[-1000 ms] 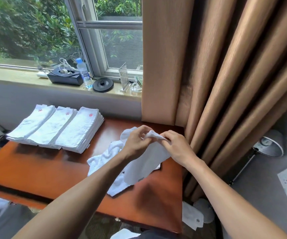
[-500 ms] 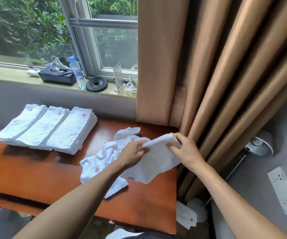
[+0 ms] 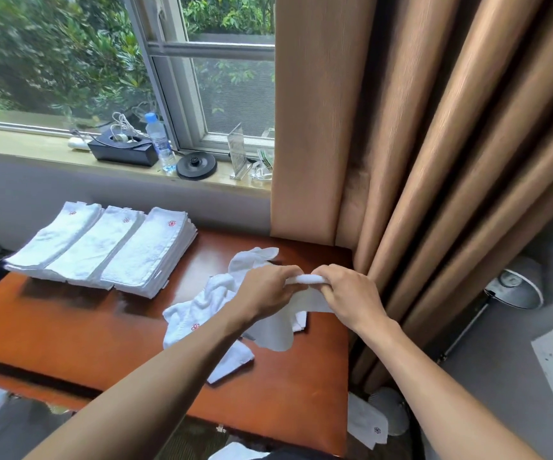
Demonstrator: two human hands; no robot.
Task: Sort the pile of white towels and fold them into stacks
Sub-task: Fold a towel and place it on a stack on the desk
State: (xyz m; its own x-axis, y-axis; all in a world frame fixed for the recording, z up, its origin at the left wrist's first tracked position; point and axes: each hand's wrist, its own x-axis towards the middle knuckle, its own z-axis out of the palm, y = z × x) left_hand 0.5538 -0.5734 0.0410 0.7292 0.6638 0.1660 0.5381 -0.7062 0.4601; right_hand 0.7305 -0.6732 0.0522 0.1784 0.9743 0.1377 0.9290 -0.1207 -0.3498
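You held one white towel (image 3: 278, 330) above the wooden table (image 3: 69, 327), near the table's right edge. Your left hand (image 3: 265, 293) and right hand (image 3: 351, 293) were close together, knuckles almost meeting, each closed in a pinch on the towel's bunched upper edge. A short roll of cloth showed between the two hands. The rest of the towel hung down from the pinch, and its lower edge drooped toward the table surface; whether it touched the table could not be told.

The unsorted pile (image 3: 202, 310) lay on the table directly under and to the left of your left hand. It was crumpled, with one red emblem visible on a fold facing you. One loose end of the pile reached toward the far edge of the table, behind your hands.

Three folded stacks (image 3: 109, 247) sat side by side at the far left of the table, touching one another, each with a red emblem at its far end. The stack nearest the pile was the tallest.

The brown curtain (image 3: 434, 161) hung just beyond the table's right edge. A water bottle (image 3: 159, 141) stood on the windowsill (image 3: 36, 154) behind the table. One more white cloth (image 3: 366, 423) lay on the floor below the table's right near corner.
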